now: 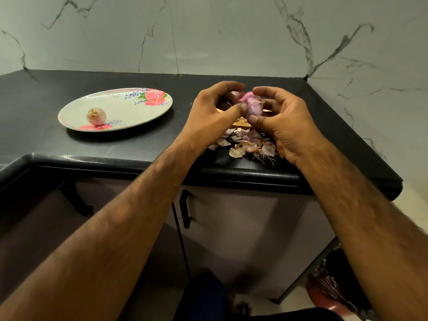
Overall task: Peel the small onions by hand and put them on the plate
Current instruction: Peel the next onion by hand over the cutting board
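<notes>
Item 1, plate (120, 105): oval, pale, pink flowers and blue specks printed at far and near rims; lying flat.
Item 2, peeled onion (96, 116): small, round, pale pink-white, brownish root end facing up and forward; resting on plate, near its left end, beside the near-rim print.
Item 3, second onion (253, 107): pink-purple, glossy, partly peeled, loose skin flap at top; well right of plate, raised, pinched between left hand (215, 112) and right hand (284, 121).
</notes>
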